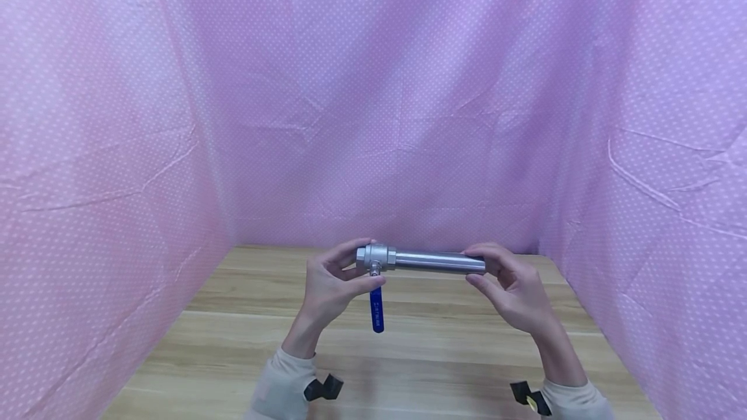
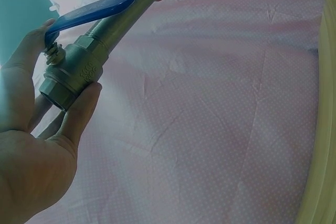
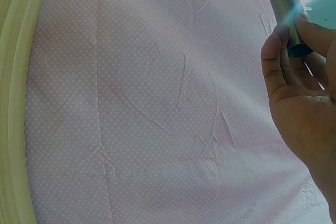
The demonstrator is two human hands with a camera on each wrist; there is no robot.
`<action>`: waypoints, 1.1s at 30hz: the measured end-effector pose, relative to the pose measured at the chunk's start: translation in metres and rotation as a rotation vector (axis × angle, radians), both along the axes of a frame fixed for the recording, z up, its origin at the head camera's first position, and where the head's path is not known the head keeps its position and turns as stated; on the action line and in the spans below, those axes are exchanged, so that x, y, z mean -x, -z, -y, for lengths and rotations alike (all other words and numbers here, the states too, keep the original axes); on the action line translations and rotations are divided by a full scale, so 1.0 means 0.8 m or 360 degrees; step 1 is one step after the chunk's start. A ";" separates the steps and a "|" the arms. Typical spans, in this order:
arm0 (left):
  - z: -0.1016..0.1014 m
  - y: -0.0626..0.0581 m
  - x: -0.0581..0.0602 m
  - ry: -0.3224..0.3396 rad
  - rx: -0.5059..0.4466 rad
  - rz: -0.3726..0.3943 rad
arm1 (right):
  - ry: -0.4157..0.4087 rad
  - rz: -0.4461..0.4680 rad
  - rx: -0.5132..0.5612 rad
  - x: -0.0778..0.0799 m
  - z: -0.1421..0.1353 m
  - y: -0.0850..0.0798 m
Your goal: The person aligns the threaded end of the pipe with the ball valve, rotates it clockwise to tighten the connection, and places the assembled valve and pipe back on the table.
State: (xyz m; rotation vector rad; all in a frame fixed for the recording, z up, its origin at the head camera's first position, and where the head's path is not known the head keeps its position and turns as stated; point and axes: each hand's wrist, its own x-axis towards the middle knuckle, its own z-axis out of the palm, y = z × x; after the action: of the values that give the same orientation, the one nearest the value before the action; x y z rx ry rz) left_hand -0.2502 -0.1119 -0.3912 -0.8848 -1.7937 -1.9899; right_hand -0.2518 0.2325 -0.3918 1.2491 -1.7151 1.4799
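Note:
A silver ball valve with a blue lever handle is joined to a straight metal pipe, which runs level to the right in the head view. My left hand grips the valve body, the thumb against the base of the lever and the fingers behind. At the pipe's far end, my right hand pinches it between thumb and fingers. In the left wrist view the valve's hexagonal end faces the palm, and the lever lies along the pipe side. The right wrist view shows the pipe's open end within the fingers.
Below the hands lies a wood-grain table. Pink dotted cloth hangs at the back and along both sides. A black piece is fixed at each sleeve cuff.

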 end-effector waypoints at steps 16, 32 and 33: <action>-0.001 -0.001 -0.001 0.0019 0.0006 0.0024 | 0.0051 -0.0046 -0.0005 -0.002 0.000 0.000; -0.001 0.004 -0.001 0.0039 0.0030 -0.0019 | 0.0240 0.0060 -0.0094 -0.005 -0.001 0.005; -0.001 0.004 -0.001 0.0033 0.0032 -0.0026 | 0.0254 0.0082 -0.0107 -0.005 -0.001 0.006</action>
State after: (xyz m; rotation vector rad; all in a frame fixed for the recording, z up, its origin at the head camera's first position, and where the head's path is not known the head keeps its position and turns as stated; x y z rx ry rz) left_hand -0.2491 -0.1113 -0.3941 -0.9267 -1.8057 -1.9746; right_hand -0.2481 0.2334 -0.3962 1.0883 -1.8658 1.3824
